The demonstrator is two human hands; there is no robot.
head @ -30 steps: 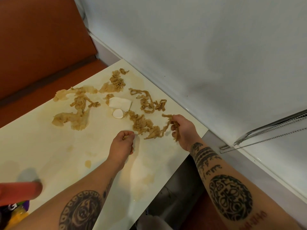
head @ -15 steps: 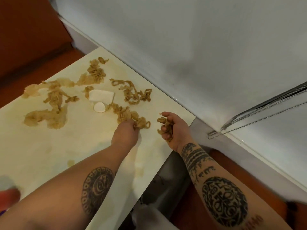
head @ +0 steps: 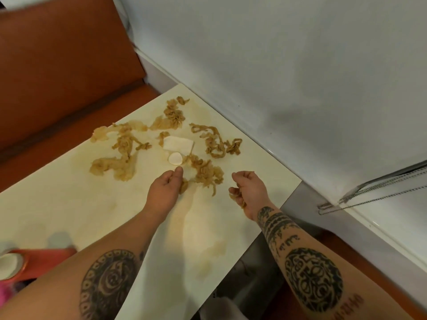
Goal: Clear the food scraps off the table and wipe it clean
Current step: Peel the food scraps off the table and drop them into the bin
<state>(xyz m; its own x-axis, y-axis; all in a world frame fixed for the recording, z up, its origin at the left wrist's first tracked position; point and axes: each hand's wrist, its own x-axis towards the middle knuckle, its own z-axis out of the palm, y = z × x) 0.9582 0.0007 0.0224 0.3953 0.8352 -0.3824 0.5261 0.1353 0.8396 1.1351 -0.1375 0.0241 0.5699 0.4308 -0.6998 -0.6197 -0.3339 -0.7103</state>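
R hand [head: 249,192] curled round noodle strand [head: 238,197], hanging down; L hand [head: 164,192] pinches scrap clump [head: 205,175] on table [head: 69,204].

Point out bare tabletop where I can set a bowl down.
Widest bare table: left of the left hand, between food scraps and red cylinder. A stained strip lies right of that forearm. Crowded: the far half, scraps spread up to the wall.

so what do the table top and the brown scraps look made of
Table top: hard, smooth cream sheet with a faint sheen, probably laminate, stained wet-brown. Brown scraps: soft, limp, crinkled strips, likely cooked noodles or similar; exact food unclear.
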